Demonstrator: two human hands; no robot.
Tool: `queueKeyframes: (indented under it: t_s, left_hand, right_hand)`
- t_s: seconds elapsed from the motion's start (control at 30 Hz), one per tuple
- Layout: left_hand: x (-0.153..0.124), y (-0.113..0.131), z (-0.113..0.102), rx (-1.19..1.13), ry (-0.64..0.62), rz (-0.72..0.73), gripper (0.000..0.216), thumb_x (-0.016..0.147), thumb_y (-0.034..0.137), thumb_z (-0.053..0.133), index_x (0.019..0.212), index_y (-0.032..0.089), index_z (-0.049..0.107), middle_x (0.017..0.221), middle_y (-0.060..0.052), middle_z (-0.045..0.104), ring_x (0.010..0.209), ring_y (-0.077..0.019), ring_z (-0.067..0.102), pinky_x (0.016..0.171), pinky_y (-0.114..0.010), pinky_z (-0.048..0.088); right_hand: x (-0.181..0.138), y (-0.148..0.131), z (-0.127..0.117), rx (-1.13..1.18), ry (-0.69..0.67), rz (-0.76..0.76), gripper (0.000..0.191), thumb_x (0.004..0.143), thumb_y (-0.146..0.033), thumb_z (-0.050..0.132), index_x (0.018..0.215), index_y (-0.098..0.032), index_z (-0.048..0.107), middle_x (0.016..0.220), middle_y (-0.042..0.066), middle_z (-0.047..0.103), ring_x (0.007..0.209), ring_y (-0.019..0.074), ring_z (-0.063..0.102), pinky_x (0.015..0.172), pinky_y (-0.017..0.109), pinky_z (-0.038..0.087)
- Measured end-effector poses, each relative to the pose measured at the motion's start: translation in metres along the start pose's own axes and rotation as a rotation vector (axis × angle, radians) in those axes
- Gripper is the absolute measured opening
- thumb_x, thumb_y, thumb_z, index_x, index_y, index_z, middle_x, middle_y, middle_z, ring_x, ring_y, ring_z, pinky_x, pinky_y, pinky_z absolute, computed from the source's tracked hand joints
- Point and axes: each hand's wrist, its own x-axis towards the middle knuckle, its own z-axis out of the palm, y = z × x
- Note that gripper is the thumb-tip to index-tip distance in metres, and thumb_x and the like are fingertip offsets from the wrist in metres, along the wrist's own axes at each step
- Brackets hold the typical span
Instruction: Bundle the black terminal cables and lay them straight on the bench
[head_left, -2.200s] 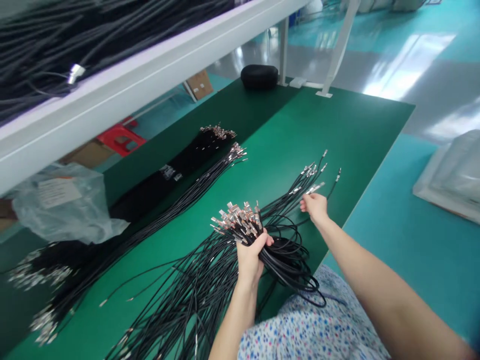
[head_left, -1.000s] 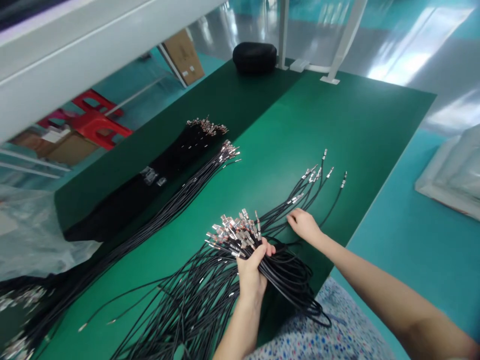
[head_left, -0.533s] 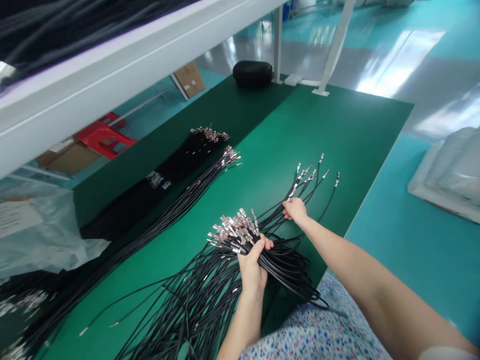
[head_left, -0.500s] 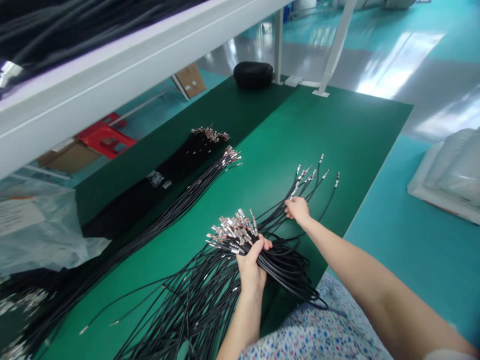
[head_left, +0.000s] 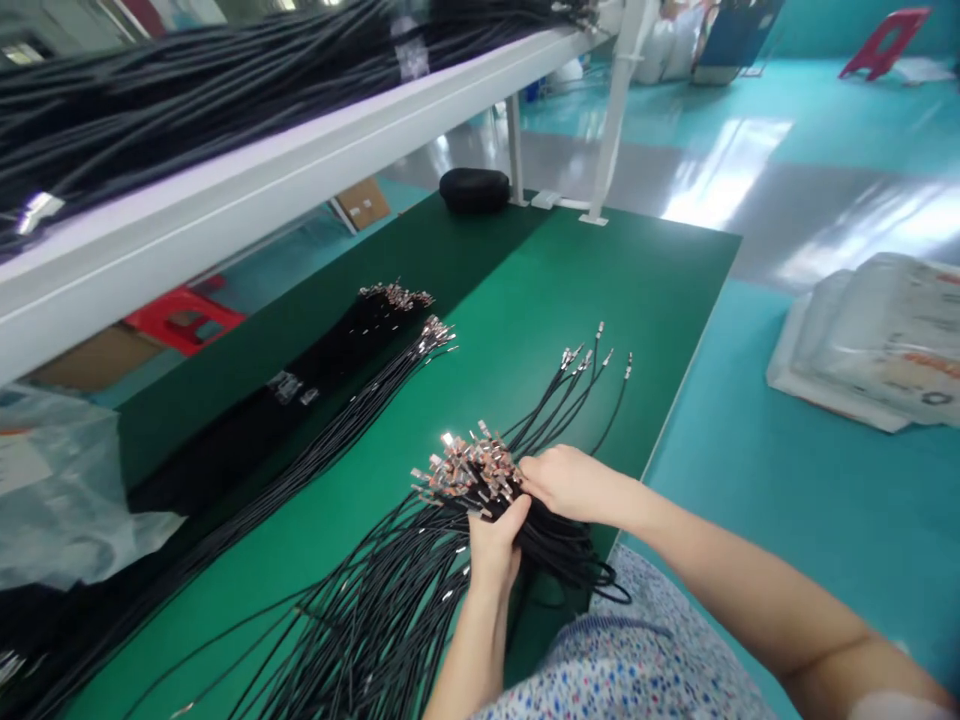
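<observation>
From where I stand, the left hand [head_left: 491, 545] is closed around a thick bundle of thin black cables with coppery and silvery metal ends [head_left: 469, 470], the ends fanned up just above the thumb. The right hand [head_left: 566, 482] meets the bundle's right side, fingers drawn narrow; I can't tell whether they pinch a cable. Both hands are at the near part of the long, matte green tabletop [head_left: 622, 275], close by its right edge, and the bundle's loops droop past that edge over blue-and-red speckled cloth [head_left: 622, 650]. A few loose black cables with silvery tips [head_left: 577, 360] spread out beyond the right hand. Past them, a broad stretch of green runs to the far corner and the foot of a white metal post [head_left: 607, 150]. The left side is tighter: a slim black cable bundle [head_left: 322, 445] lies lengthwise, a wider dark bundle [head_left: 247, 425] behind it, with a white shelf beam [head_left: 300, 175] overhead. A rounded black case [head_left: 474, 190] sits near the far edge.
</observation>
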Motion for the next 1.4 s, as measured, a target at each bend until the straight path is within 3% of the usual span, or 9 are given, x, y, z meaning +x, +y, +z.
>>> queueKeyframes:
  t_s: [0.23, 0.47, 0.6, 0.87, 1.0, 1.1, 1.23, 1.3, 1.4]
  left_hand:
    - [0.023, 0.008, 0.000, 0.151, -0.197, -0.070, 0.038, 0.051, 0.016, 0.076, 0.088, 0.013, 0.065, 0.091, -0.008, 0.066, 0.085, -0.0204, 0.062, 0.082, -0.031, 0.048]
    - [0.041, -0.002, 0.025, 0.037, -0.011, -0.053, 0.035, 0.054, 0.014, 0.073, 0.088, 0.014, 0.065, 0.087, -0.005, 0.067, 0.081, -0.0170, 0.062, 0.082, -0.030, 0.047]
    - [0.048, -0.005, 0.025, 0.032, 0.052, -0.065, 0.029, 0.054, 0.013, 0.072, 0.082, 0.013, 0.065, 0.083, -0.003, 0.066, 0.077, -0.0152, 0.062, 0.078, -0.028, 0.047]
    - [0.053, 0.007, 0.018, 0.167, -0.240, -0.150, 0.020, 0.060, 0.016, 0.070, 0.077, 0.010, 0.063, 0.070, -0.005, 0.063, 0.064, -0.0134, 0.058, 0.068, -0.026, 0.047]
    - [0.054, 0.005, 0.020, 0.169, -0.234, -0.188, 0.020, 0.057, 0.015, 0.071, 0.073, 0.010, 0.061, 0.060, -0.002, 0.058, 0.055, -0.0111, 0.054, 0.056, -0.022, 0.043]
    - [0.054, -0.001, 0.021, 0.103, -0.138, -0.158, 0.020, 0.057, 0.015, 0.071, 0.071, 0.010, 0.059, 0.058, -0.001, 0.056, 0.052, -0.0098, 0.052, 0.055, -0.023, 0.043]
    - [0.060, -0.007, 0.017, -0.032, -0.026, -0.196, 0.021, 0.057, 0.018, 0.071, 0.072, 0.011, 0.057, 0.060, -0.001, 0.055, 0.054, -0.0103, 0.052, 0.064, -0.029, 0.048]
    - [0.063, -0.009, 0.016, -0.045, -0.026, -0.210, 0.022, 0.058, 0.018, 0.071, 0.073, 0.010, 0.058, 0.062, -0.001, 0.056, 0.056, -0.0106, 0.053, 0.064, -0.028, 0.047]
    - [0.067, -0.010, 0.016, -0.031, -0.023, -0.238, 0.022, 0.060, 0.018, 0.071, 0.076, 0.010, 0.059, 0.065, -0.002, 0.057, 0.058, -0.0112, 0.054, 0.063, -0.026, 0.046]
  right_hand:
    - [0.000, 0.026, -0.009, 0.041, 0.071, 0.003, 0.025, 0.083, -0.028, 0.046, 0.069, -0.014, 0.061, 0.064, 0.006, 0.062, 0.059, 0.0141, 0.056, 0.052, 0.023, 0.027]
    - [0.017, 0.054, 0.014, 0.483, 0.222, 0.108, 0.026, 0.079, -0.023, 0.051, 0.055, -0.014, 0.050, 0.045, -0.004, 0.045, 0.042, 0.0054, 0.039, 0.047, 0.018, 0.024]
    - [0.023, 0.057, 0.017, 0.711, 0.179, 0.193, 0.025, 0.080, -0.027, 0.049, 0.058, -0.015, 0.048, 0.044, -0.005, 0.046, 0.037, 0.0051, 0.041, 0.042, 0.017, 0.027]
    - [0.024, 0.054, 0.010, 0.847, 0.117, 0.084, 0.025, 0.082, -0.029, 0.047, 0.061, -0.015, 0.050, 0.051, -0.003, 0.055, 0.040, 0.0053, 0.047, 0.043, 0.016, 0.032]
    - [0.025, 0.068, 0.010, 0.799, 0.106, 0.005, 0.024, 0.081, -0.032, 0.050, 0.065, -0.015, 0.056, 0.055, -0.002, 0.059, 0.050, 0.0068, 0.051, 0.050, 0.017, 0.035]
    - [0.019, 0.116, 0.021, 0.824, 0.084, 0.321, 0.031, 0.077, -0.044, 0.052, 0.069, -0.015, 0.057, 0.055, -0.001, 0.058, 0.045, 0.0084, 0.050, 0.047, 0.019, 0.036]
    - [0.000, 0.207, 0.050, 0.435, 0.380, 1.113, 0.031, 0.076, -0.043, 0.052, 0.077, -0.013, 0.059, 0.058, 0.004, 0.060, 0.049, 0.0135, 0.054, 0.053, 0.025, 0.039]
    - [-0.005, 0.241, 0.061, 0.379, 0.353, 1.249, 0.024, 0.073, -0.035, 0.056, 0.073, -0.011, 0.060, 0.054, 0.006, 0.059, 0.050, 0.0153, 0.055, 0.054, 0.026, 0.040]
    - [0.008, 0.268, 0.062, 0.442, 0.351, 1.207, 0.018, 0.077, -0.025, 0.049, 0.076, -0.011, 0.061, 0.056, 0.006, 0.061, 0.051, 0.0127, 0.056, 0.055, 0.022, 0.041]
